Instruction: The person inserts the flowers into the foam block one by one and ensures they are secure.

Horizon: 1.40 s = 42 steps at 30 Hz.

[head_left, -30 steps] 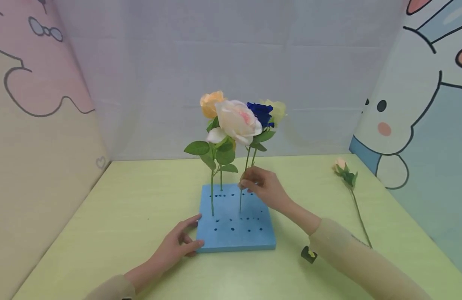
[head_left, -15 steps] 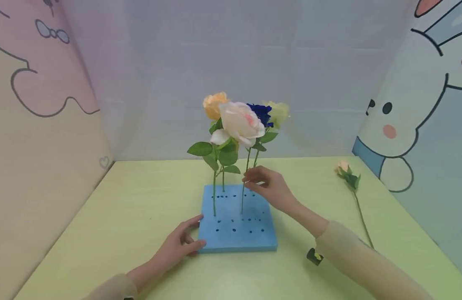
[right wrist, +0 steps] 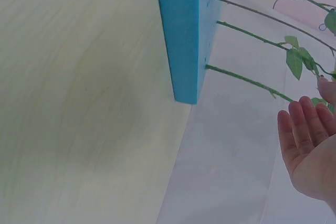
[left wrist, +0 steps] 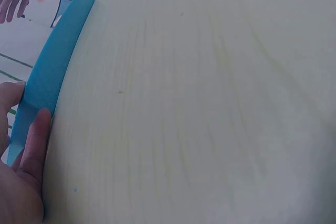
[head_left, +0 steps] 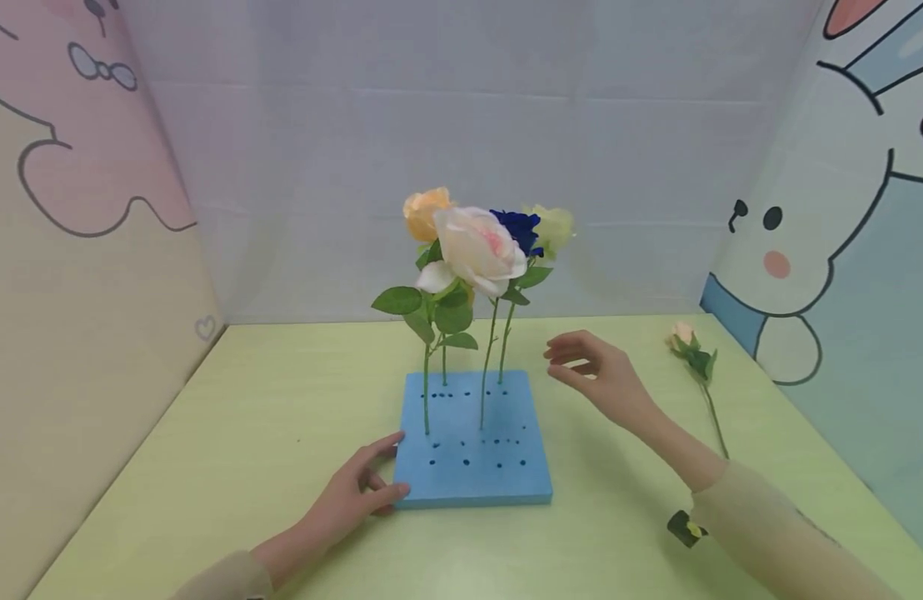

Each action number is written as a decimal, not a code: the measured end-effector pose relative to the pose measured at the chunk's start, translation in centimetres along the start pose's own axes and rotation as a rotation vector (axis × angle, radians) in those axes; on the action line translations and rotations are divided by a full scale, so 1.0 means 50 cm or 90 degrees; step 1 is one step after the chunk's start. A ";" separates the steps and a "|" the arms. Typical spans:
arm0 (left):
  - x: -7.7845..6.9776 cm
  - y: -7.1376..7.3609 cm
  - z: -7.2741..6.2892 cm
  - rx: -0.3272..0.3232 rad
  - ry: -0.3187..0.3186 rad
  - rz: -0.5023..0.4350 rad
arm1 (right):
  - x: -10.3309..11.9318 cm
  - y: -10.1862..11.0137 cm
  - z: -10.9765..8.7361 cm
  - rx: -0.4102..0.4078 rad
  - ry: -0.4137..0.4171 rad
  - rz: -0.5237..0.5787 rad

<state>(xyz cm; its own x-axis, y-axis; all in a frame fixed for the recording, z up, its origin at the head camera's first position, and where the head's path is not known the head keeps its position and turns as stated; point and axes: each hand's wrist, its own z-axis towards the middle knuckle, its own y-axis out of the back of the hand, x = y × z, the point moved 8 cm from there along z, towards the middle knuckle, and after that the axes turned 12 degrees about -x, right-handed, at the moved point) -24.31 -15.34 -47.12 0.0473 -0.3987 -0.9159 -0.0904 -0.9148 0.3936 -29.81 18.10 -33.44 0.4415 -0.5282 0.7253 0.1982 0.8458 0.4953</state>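
A blue foam board (head_left: pixel 472 475) with rows of small holes lies on the table. Standing in it are a large pale pink rose (head_left: pixel 476 250), an orange rose (head_left: pixel 426 214), a dark blue rose (head_left: pixel 518 231) and a pale yellow rose (head_left: pixel 553 232). My left hand (head_left: pixel 360 483) rests at the board's left edge, thumb near the front corner and fingers against the side; the left wrist view shows fingertips touching that side. To the right of the stems, my right hand (head_left: pixel 600 379) hovers in the air, fingers loosely bent and holding nothing.
A single peach rose (head_left: pixel 685 340) lies on the table at the right, its stem partly behind the right sleeve. Under the right forearm hangs a small dark object (head_left: pixel 685 528) with a yellow spot. Cartoon-printed walls and a pale backdrop (head_left: pixel 461 150) enclose the table.
My right hand has let go of the blue rose's stem and moved away to the right. That rose stays upright in the board. The left hand has kept its place.
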 end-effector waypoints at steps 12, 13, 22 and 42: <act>0.003 0.000 0.001 -0.005 0.012 0.010 | -0.059 0.139 -0.030 -0.091 0.039 -0.101; 0.004 -0.001 0.001 -0.006 0.013 0.009 | -0.066 0.150 -0.034 -0.098 0.038 -0.108; 0.003 -0.003 0.004 -0.001 0.003 0.005 | -0.134 0.230 -0.059 -0.130 -0.002 -0.190; 0.006 -0.002 -0.001 -0.004 0.020 -0.005 | -0.268 0.297 -0.096 -0.018 -0.117 -0.259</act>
<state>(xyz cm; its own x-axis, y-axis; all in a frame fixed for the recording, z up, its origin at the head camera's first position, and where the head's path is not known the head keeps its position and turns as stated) -24.24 -15.37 -47.44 0.0788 -0.3932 -0.9161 -0.0829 -0.9183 0.3870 -28.59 38.11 -38.07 0.1605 -0.8207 0.5484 0.3492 0.5668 0.7461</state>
